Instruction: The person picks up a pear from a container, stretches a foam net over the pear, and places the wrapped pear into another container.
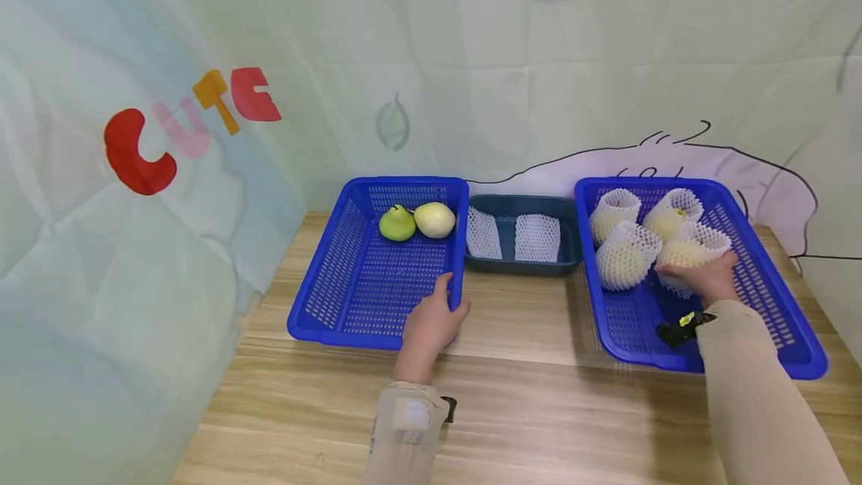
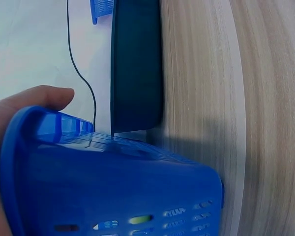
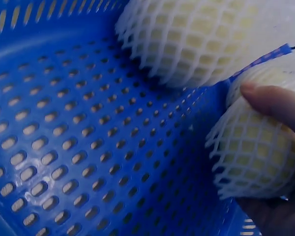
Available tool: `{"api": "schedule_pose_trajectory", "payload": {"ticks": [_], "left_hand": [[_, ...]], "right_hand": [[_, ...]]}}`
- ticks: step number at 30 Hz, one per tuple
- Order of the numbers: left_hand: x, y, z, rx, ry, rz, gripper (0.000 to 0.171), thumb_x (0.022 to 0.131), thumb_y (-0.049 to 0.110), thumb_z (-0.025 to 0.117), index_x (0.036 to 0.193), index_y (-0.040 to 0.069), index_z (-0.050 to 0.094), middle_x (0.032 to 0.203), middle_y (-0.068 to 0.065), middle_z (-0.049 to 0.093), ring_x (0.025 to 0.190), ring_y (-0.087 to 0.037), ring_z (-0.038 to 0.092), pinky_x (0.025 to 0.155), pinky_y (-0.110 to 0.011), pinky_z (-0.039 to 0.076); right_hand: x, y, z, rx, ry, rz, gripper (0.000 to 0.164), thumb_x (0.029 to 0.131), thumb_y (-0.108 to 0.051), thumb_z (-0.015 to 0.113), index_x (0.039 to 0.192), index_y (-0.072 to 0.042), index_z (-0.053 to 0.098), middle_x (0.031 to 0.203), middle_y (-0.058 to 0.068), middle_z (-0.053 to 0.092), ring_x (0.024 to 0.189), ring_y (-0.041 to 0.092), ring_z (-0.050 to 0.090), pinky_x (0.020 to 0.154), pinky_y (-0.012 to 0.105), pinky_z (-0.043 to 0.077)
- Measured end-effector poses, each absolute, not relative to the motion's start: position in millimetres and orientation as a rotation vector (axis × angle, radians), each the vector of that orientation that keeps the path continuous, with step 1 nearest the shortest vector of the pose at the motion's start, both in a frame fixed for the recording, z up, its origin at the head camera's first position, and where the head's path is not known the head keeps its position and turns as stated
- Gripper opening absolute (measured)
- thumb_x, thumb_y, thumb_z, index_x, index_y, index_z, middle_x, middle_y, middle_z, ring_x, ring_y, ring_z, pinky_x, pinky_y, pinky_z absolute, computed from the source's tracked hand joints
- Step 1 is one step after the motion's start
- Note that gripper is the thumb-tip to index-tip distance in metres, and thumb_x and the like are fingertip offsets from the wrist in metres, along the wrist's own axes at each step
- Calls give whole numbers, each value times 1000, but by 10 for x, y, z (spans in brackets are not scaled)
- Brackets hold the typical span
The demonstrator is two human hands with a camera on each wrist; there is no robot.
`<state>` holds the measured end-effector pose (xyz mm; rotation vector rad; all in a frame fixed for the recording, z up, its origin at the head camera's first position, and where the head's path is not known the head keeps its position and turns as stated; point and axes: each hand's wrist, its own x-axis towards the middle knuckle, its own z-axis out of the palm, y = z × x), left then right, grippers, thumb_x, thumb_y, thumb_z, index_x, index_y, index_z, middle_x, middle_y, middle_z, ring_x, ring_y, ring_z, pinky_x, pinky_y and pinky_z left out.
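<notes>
My left hand [image 1: 431, 324] holds the front right corner of a blue perforated plastic basket [image 1: 377, 290], the rim between thumb and fingers. At that basket's back lie a green pear [image 1: 397, 224] and a paler yellow pear [image 1: 435, 220], side by side. My right hand [image 1: 707, 278] reaches into a second blue basket [image 1: 629, 328] and grips a pear in a white foam net [image 3: 258, 147], thumb on one side and fingers on the other. Three more netted pears, one of them a front-left netted pear [image 1: 622, 266], sit close around it.
Between the baskets stands a dark teal tray [image 1: 525, 269], with a left foam net [image 1: 483, 234] and a right foam net [image 1: 537, 238] lying in it. All of these rest on a wooden table [image 1: 512, 395]. A printed cloth [image 1: 431, 58] hangs behind and to the left.
</notes>
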<state>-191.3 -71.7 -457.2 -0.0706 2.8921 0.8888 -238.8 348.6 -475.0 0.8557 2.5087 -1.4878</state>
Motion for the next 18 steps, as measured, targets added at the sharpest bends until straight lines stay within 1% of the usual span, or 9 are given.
{"api": "schedule_pose_trajectory", "payload": {"ticks": [6, 10, 13, 16, 18], "left_hand": [[-1916, -713, -4570, -69, 2891, 891, 60, 89, 41, 53, 140, 14, 37, 111, -16, 62, 92, -34, 61, 75, -47, 47], [-1924, -714, -4559, -74, 2904, 890, 61, 88, 42, 54, 140, 15, 37, 107, -19, 63, 91, -36, 61, 74, -48, 47], [-1930, -715, -4552, -79, 2909, 887, 60, 88, 42, 54, 140, 15, 37, 106, -20, 63, 91, -37, 61, 74, -48, 47], [-1933, -712, -4547, -83, 2907, 884, 60, 88, 42, 54, 140, 15, 37, 107, -19, 63, 91, -36, 61, 75, -48, 47], [-1932, -709, -4549, -85, 2903, 879, 61, 89, 42, 54, 140, 15, 37, 107, -18, 63, 90, -35, 61, 74, -47, 47]], "right_hand": [[-2420, 3483, -4764, 839, 2531, -1463, 123, 77, -41, 69, 133, 1, -32, 145, 33, -12, 134, 46, 0, 109, 50, 8], [-2455, 3473, -4760, 831, 2535, -1482, 121, 76, -42, 71, 134, 2, -26, 144, 33, -4, 132, 47, 7, 108, 50, 12], [-2484, 3465, -4758, 829, 2532, -1501, 118, 76, -39, 72, 134, 3, -22, 143, 33, 1, 131, 48, 11, 108, 49, 14], [-2502, 3465, -4741, 820, 2515, -1506, 119, 76, -40, 72, 134, 2, -23, 144, 33, 0, 132, 48, 10, 108, 50, 14], [-2484, 3483, -4686, 796, 2476, -1505, 122, 76, -44, 71, 134, 1, -26, 143, 34, -5, 131, 50, 8, 106, 54, 15]]}}
